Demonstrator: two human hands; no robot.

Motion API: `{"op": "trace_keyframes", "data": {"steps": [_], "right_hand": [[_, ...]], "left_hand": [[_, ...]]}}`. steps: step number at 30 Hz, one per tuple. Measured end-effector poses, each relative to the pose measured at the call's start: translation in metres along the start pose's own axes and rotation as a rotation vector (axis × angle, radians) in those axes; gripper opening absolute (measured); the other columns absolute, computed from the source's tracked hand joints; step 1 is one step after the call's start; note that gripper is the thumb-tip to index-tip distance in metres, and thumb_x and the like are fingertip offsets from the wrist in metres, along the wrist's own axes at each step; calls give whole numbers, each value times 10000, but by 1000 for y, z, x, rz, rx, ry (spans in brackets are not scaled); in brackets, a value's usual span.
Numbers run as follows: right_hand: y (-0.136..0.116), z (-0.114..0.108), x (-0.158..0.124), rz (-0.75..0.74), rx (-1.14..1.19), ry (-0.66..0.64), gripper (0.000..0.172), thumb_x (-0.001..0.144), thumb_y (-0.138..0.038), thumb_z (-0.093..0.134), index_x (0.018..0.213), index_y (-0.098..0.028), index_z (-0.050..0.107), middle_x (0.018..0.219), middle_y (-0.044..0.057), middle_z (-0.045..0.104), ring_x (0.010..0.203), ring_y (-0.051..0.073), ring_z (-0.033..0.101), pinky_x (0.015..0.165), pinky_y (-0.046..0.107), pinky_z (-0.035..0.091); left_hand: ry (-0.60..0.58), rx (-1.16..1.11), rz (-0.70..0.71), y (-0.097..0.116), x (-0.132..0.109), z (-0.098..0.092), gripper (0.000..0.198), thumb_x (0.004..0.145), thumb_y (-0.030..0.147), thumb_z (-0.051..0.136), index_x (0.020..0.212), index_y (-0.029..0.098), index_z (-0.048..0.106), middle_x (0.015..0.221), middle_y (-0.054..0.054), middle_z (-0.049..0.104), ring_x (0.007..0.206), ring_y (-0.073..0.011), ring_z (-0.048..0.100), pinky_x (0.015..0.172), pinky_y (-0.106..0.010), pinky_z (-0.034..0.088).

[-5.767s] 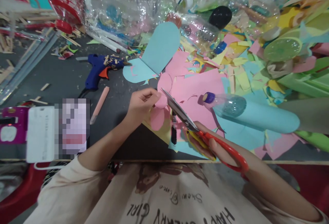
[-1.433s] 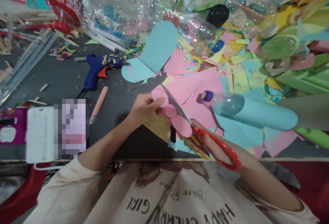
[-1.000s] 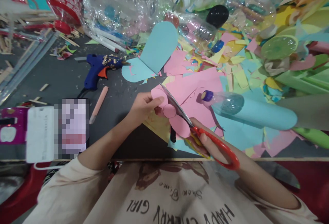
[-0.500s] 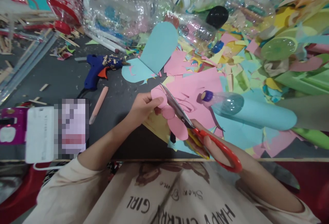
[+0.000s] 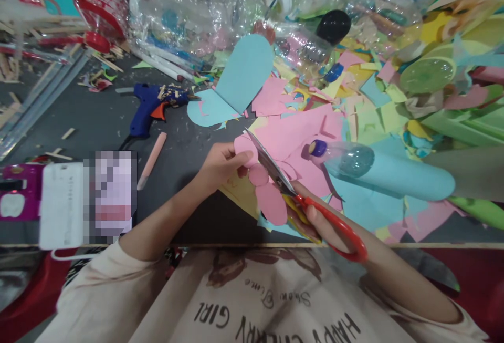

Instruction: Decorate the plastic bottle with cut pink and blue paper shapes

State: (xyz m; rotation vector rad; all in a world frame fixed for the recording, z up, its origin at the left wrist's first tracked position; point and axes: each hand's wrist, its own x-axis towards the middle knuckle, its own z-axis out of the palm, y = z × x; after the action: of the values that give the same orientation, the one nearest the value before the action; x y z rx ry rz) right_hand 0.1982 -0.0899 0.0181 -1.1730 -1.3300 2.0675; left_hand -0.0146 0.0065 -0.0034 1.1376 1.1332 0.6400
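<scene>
My left hand (image 5: 220, 165) pinches a pink paper cut-out (image 5: 270, 200) made of rounded lobes, held just above the dark table (image 5: 98, 117). My right hand (image 5: 321, 222) grips red-and-yellow-handled scissors (image 5: 311, 207). Their blades point up and left and cross the pink cut-out near my left fingertips. Under both hands lie yellow and pink paper sheets (image 5: 291, 138).
A clear bottle with a purple cap (image 5: 342, 158) lies on a light blue paper roll (image 5: 401, 177) to the right. A blue glue gun (image 5: 151, 106), a pink stick (image 5: 151, 160), a white device (image 5: 63, 204), a blue folded shape (image 5: 240, 78), crushed plastic bottles (image 5: 205, 12) and paper scraps (image 5: 374, 96) lie around.
The pink cut-out has turned in my left hand, so its large lobe now hangs lower. The scissors have shifted slightly along the paper.
</scene>
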Motion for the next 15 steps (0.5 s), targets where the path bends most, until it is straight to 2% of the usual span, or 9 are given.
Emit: {"op": "trace_keyframes", "data": {"steps": [6, 15], "right_hand": [[-9, 0, -1, 40, 1, 23, 496, 877, -711, 373, 956, -223, 407, 654, -57, 351, 508, 89, 267, 442, 264, 200], [-11, -3, -3, 28, -17, 8, 452, 890, -690, 377, 911, -238, 377, 640, -64, 337, 501, 86, 247, 445, 263, 200]], "left_hand": [[20, -64, -7, -3, 1, 0, 274, 669, 374, 606, 512, 154, 554, 466, 13, 535, 443, -85, 458, 456, -209, 331], [43, -77, -33, -1, 1, 1, 285, 645, 397, 616, 516, 162, 520, 498, 30, 489, 475, -80, 405, 447, -210, 306]]}}
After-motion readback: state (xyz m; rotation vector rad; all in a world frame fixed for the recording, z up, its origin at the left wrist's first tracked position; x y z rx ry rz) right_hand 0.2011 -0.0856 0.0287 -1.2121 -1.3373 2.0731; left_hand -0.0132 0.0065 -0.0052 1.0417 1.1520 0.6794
